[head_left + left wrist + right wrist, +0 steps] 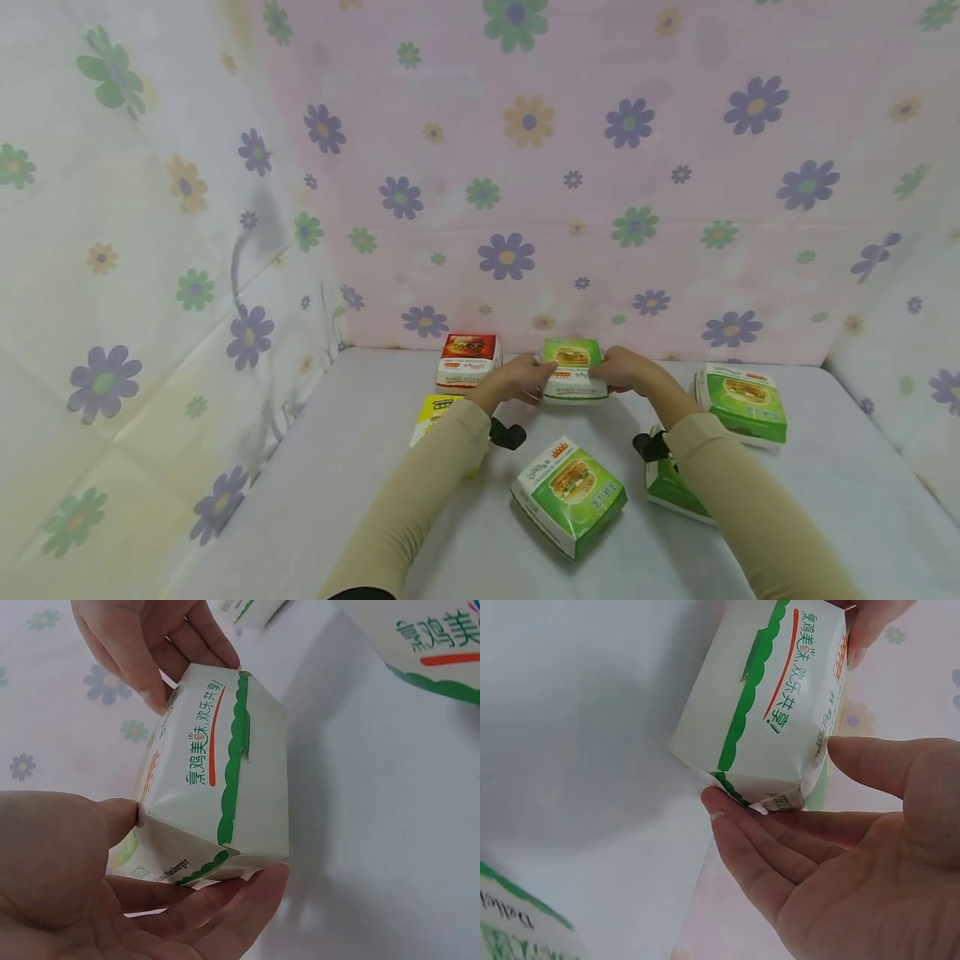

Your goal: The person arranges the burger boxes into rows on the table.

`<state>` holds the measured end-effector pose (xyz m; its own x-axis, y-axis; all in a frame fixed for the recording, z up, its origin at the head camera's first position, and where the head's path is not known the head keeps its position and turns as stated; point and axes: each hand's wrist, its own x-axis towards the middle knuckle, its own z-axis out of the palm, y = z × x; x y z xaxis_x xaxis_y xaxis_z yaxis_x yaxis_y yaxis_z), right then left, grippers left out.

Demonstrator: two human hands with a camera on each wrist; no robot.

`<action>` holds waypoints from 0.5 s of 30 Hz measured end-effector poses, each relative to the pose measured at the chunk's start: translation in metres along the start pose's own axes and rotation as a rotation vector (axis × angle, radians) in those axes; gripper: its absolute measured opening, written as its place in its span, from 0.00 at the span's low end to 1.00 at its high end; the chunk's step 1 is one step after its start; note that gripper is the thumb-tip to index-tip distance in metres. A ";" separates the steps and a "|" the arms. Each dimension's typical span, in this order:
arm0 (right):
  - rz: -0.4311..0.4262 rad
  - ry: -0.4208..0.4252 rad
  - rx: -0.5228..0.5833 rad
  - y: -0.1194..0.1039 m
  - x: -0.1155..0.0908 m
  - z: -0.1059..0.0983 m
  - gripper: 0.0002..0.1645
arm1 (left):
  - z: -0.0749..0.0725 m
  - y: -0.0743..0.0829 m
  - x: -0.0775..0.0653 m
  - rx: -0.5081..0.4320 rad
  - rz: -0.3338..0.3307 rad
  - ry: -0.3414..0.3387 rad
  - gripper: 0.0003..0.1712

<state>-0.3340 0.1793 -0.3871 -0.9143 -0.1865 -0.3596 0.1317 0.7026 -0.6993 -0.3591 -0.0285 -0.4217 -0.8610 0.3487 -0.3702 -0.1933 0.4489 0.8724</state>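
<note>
Both hands hold a green-and-white burger box (574, 388) at the back middle of the table, one at each side. In the left wrist view, the left hand (67, 877) has its thumb on the upper edge of the box (259, 780) and its fingers along the side and lower edge. The right hand (885, 847) grips the opposite end in the right wrist view, thumb at the top edge and fingertips at the lower corner. A white front with a scalloped green band faces the wrist cameras. Shadow lies on the table below the box.
A red burger box (468, 367) stands left of the hands, with a yellow box (437, 407) partly behind the left sleeve. Green boxes lie in front (573, 496) and at right (744, 404); another green box (667, 492) is partly covered by the right forearm. Flowered cloth (525, 208) hangs behind.
</note>
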 end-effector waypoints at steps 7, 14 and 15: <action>0.009 0.011 0.037 0.000 0.011 0.005 0.23 | -0.003 -0.004 0.004 -0.029 0.002 0.023 0.27; 0.019 0.023 0.040 0.000 0.016 0.007 0.23 | -0.004 -0.004 0.003 -0.027 -0.019 0.053 0.33; 0.015 0.025 0.038 -0.001 0.016 0.008 0.23 | -0.005 -0.005 0.003 -0.027 -0.022 0.057 0.33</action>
<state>-0.3459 0.1706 -0.3970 -0.9214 -0.1590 -0.3547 0.1590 0.6784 -0.7172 -0.3631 -0.0333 -0.4253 -0.8815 0.2912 -0.3716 -0.2249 0.4331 0.8728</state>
